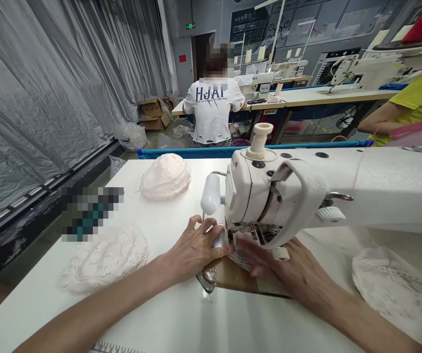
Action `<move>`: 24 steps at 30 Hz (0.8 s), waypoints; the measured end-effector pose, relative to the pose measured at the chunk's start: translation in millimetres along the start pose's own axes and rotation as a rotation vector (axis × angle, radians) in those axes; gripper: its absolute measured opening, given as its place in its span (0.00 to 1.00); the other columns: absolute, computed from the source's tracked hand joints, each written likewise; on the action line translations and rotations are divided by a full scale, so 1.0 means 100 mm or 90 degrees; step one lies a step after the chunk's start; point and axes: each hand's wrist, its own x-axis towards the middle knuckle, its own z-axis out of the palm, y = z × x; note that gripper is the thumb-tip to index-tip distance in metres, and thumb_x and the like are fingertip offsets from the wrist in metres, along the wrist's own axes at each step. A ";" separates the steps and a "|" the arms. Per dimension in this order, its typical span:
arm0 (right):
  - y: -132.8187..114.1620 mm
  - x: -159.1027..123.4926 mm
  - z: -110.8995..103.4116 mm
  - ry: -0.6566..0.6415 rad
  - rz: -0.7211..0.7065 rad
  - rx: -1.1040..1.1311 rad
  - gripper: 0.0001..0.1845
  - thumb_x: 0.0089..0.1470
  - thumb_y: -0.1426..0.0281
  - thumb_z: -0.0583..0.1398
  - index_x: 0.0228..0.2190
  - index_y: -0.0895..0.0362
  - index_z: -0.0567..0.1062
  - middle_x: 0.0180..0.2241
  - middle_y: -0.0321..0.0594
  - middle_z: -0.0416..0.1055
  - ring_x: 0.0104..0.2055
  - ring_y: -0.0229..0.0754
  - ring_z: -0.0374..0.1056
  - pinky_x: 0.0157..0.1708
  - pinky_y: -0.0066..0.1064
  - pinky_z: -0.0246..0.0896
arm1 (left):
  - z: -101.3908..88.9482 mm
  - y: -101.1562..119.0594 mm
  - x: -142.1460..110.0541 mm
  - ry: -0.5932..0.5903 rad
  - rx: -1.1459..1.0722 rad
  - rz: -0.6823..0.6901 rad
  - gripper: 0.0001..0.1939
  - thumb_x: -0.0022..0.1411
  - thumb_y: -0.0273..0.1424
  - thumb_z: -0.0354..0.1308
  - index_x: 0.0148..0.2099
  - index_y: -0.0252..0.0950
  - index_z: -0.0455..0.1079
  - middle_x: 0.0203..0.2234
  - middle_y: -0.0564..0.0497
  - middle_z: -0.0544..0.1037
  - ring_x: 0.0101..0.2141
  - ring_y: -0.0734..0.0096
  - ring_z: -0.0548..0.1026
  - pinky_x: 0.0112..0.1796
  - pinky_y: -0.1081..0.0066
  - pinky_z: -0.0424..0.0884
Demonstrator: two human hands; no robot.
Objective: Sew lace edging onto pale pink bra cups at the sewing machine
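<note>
A white sewing machine (pixel 250 186) stands on the table, its needle area over a brown plate (pixel 229 275). Under the head lies a small white lace fabric piece (pixel 241 260), mostly hidden by hands and machine. My left hand (pixel 198 245) is at its left edge, thumb and index finger closing on the fabric. My right hand (pixel 288 267) reaches under the machine arm on the right side of the piece; its fingers are smeared by motion, so its grip is unclear. White lace pieces (pixel 108 257) lie in a pile to the left, and a pale pink cup-shaped stack (pixel 166 176) sits farther back.
More lace pieces (pixel 395 279) lie at the right beneath the machine arm. A ruler strip (pixel 115 348) shows at the front edge. A white lamp-like part (pixel 210 193) stands beside the machine head. Ahead sits a person in a white shirt (pixel 214 110); another person's yellow sleeve (pixel 420 93) is at right.
</note>
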 end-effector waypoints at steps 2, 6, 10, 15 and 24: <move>-0.10 -0.07 -0.06 -0.015 -0.067 0.020 0.26 0.59 0.52 0.47 0.45 0.54 0.73 0.38 0.48 0.74 0.35 0.48 0.68 0.35 0.40 0.60 | 0.00 0.05 0.01 0.035 -0.019 0.006 0.16 0.63 0.21 0.50 0.50 0.41 0.64 0.43 0.48 0.71 0.48 0.64 0.64 0.44 0.59 0.52; -0.23 -0.16 -0.10 0.000 -0.107 0.066 0.26 0.60 0.54 0.48 0.46 0.61 0.71 0.44 0.49 0.73 0.38 0.46 0.69 0.38 0.39 0.58 | 0.03 0.10 0.02 0.108 -0.090 0.020 0.10 0.65 0.19 0.46 0.42 0.36 0.65 0.35 0.53 0.76 0.45 0.75 0.69 0.46 0.63 0.53; -0.26 -0.13 -0.10 0.016 -0.120 0.097 0.22 0.61 0.58 0.49 0.42 0.62 0.73 0.42 0.48 0.75 0.36 0.44 0.70 0.33 0.35 0.60 | 0.09 0.10 0.01 0.159 -0.133 0.018 0.09 0.65 0.18 0.46 0.39 0.35 0.64 0.33 0.55 0.78 0.44 0.77 0.71 0.46 0.65 0.54; -0.25 -0.12 -0.10 0.016 -0.123 0.090 0.21 0.62 0.59 0.49 0.42 0.60 0.73 0.42 0.48 0.75 0.34 0.44 0.70 0.30 0.34 0.62 | 0.14 0.10 -0.03 0.156 -0.150 0.007 0.09 0.65 0.19 0.45 0.39 0.35 0.64 0.34 0.54 0.78 0.41 0.78 0.73 0.46 0.66 0.57; -0.26 -0.13 -0.14 0.015 -0.125 0.120 0.20 0.61 0.59 0.51 0.45 0.58 0.72 0.42 0.45 0.75 0.36 0.43 0.69 0.33 0.35 0.61 | 0.12 0.12 -0.03 0.144 -0.116 0.011 0.08 0.64 0.19 0.47 0.41 0.33 0.65 0.36 0.53 0.77 0.39 0.77 0.73 0.46 0.67 0.58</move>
